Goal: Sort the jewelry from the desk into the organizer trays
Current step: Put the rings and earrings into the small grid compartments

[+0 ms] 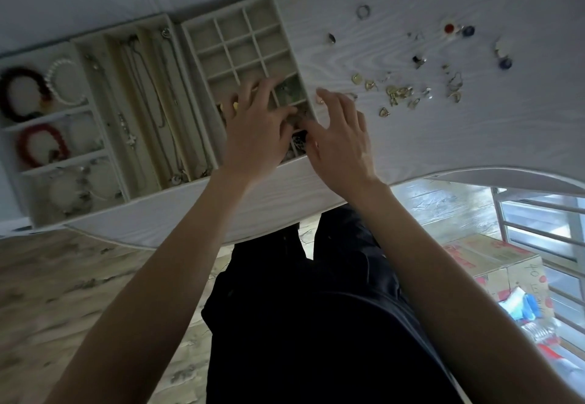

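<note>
Over the near end of the grid tray [202,28], both hands meet. Left hand [256,128] lies palm-down across the tray's near compartments, fingers spread and fairly straight; whether it holds anything I cannot tell. Right hand [340,138] sits at the tray's right near corner, fingers fanned, thumb and fingertips dipping toward a near compartment that contains a dark piece [299,141]. Cannot tell if it pinches anything; that spot is blurred and partly hidden by the hands.

Grid tray: far compartments bare, one near the left fingertips holds small greenish bits [289,92].

Left of it, touching, the long-slot tray [95,41] holds chains [164,87] laid lengthwise. Further left, the third tray [12,55] holds bracelets: a dark one [9,100], a pearl one [61,70], a red one [25,145].

Unsorted jewelry stays on the desk [411,138], right of the trays: gold earrings cluster [397,92] near the right hand, rings [363,11] and a red stone piece [449,28] further off, well apart.
</note>
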Demonstrator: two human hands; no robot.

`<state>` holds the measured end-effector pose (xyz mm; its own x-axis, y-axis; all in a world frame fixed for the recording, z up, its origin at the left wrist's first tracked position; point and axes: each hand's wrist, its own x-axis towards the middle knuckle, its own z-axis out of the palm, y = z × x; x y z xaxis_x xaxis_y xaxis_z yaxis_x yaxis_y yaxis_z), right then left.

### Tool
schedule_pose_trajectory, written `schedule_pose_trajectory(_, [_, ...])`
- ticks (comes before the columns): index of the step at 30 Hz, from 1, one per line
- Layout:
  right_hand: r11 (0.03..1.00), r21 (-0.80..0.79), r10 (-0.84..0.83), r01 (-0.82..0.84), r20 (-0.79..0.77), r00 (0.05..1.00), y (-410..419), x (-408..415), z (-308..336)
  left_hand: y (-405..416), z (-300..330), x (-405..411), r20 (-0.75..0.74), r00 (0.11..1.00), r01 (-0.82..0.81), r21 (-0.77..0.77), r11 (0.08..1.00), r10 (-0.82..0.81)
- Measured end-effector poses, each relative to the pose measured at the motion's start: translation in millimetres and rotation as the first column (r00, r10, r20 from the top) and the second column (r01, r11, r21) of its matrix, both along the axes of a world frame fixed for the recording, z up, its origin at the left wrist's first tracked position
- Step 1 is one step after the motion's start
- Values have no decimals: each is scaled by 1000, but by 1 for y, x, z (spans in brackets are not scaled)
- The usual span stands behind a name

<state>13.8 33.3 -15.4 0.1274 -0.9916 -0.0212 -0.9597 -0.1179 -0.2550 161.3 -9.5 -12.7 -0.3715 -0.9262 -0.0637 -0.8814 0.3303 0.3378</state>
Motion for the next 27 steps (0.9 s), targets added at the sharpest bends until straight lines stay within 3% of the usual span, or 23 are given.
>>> schedule_pose_trajectory(3, [1000,-29,-1,2,21,1000,-1,-1,1,4,-2,4,-43,999,-27,30,999,28])
schedule_pose_trajectory(6, [1000,-20,18,-18,7,1000,-3,0,1,10,-2,8,21,998,-55,-38,998,56])
schedule_pose_trajectory(13, [998,-61,-15,15,6,1000,0,-1,-1,1,-1,-12,82,996,38,-44,998,-34])
schedule_pose_trajectory(19, [992,13,-123,123,229,966,0,-7,-1,4,-10,-7,46,997,71,-69,995,-68])
schedule_pose_trajectory(25, [995,35,-97,94,111,989,-4,-6,4,4,-7,-10,5,1000,-21,-132,991,22])
schedule_pose_trajectory(27, [985,110,-151,134,170,974,-6,-1,6,2,-7,-11,-4,999,-43,-157,987,43])
